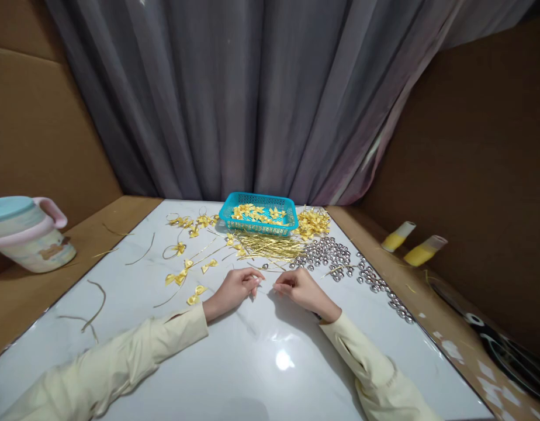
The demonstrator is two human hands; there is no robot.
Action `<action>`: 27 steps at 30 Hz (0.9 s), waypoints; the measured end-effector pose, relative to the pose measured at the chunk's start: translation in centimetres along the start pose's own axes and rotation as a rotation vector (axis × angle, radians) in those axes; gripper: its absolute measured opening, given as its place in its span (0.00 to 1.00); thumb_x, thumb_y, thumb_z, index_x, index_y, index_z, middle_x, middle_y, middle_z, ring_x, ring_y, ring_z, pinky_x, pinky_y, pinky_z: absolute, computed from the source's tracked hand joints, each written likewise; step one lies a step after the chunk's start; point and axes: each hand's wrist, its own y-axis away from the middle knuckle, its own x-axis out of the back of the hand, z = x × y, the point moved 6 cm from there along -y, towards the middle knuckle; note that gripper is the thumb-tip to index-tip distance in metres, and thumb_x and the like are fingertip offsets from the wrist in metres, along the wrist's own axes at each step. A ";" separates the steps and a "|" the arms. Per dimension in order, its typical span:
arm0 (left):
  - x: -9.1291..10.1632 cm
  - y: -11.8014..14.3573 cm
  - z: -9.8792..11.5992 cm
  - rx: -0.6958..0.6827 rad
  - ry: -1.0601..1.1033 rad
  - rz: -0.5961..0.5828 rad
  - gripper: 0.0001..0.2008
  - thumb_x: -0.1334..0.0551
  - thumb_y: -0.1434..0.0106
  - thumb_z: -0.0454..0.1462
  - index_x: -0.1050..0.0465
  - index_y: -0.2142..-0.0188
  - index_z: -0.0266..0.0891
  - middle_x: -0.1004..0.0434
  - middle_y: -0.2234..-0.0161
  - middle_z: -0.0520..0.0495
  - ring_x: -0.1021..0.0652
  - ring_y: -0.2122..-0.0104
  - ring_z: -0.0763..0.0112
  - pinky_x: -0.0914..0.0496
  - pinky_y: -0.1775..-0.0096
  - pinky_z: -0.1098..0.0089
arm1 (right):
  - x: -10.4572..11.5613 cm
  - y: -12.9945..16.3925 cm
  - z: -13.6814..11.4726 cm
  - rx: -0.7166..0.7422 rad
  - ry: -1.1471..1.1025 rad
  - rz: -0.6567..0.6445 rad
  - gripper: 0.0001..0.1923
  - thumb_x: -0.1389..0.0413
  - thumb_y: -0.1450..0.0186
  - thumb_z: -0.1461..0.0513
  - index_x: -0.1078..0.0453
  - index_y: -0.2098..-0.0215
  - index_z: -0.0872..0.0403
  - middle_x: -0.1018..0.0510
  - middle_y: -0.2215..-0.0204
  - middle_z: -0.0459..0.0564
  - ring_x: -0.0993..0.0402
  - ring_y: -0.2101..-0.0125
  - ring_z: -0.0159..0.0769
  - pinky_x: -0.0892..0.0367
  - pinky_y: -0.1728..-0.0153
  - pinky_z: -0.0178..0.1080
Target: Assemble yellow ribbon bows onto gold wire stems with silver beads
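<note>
My left hand (239, 287) is over the middle of the white tabletop, thumb and fingers pinched together. Facing it across a small gap, my right hand (301, 288) also has its fingertips pressed together. Whatever either hand pinches is too small to make out. Just beyond them lies a bundle of gold twist ties (270, 247). Silver beads or rings (325, 254) are heaped to the right of it. Yellow ribbon bows (196, 294) are scattered left of my left hand, some with gold ties attached. A single silver piece (265, 266) sits between the bundle and my hands.
A blue plastic basket (258, 228) with yellow bows stands at the back, beside a pile of yellow bows (312, 224). Loose ties (94, 304) lie on the left. A cup (33, 234) stands far left; two yellow-and-clear tubes (425, 251) and a black cable-like object (511, 351) lie right.
</note>
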 end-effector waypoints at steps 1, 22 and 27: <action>0.1 0.0 0.1 -0.017 -0.012 0.011 0.08 0.39 0.46 0.38 0.27 0.69 0.34 0.32 0.85 0.54 0.32 0.82 0.75 0.38 0.75 0.74 | 0.0 0.0 0.2 -0.027 -0.039 -0.013 0.11 0.46 0.45 0.63 0.29 0.83 0.57 0.27 0.86 0.46 0.40 0.86 0.27 0.45 0.82 0.31; -0.4 1.2 2.6 -0.229 -0.199 -0.010 0.18 0.37 0.45 0.40 0.32 0.55 0.39 0.33 0.49 0.41 0.36 0.47 0.61 0.43 0.47 0.65 | -0.4 0.3 0.8 -0.198 -0.487 -0.262 0.13 0.42 0.49 0.56 0.32 0.81 0.60 0.30 0.87 0.44 0.45 0.90 0.22 0.52 0.88 0.29; -2.5 1.8 2.0 -0.198 -0.280 -0.236 0.14 0.43 0.39 0.41 0.35 0.56 0.38 0.26 0.67 0.47 0.26 0.66 0.68 0.34 0.63 0.69 | -1.2 0.4 0.6 -0.183 -0.477 -0.311 0.14 0.43 0.49 0.55 0.34 0.81 0.58 0.31 0.87 0.43 0.45 0.90 0.22 0.50 0.87 0.29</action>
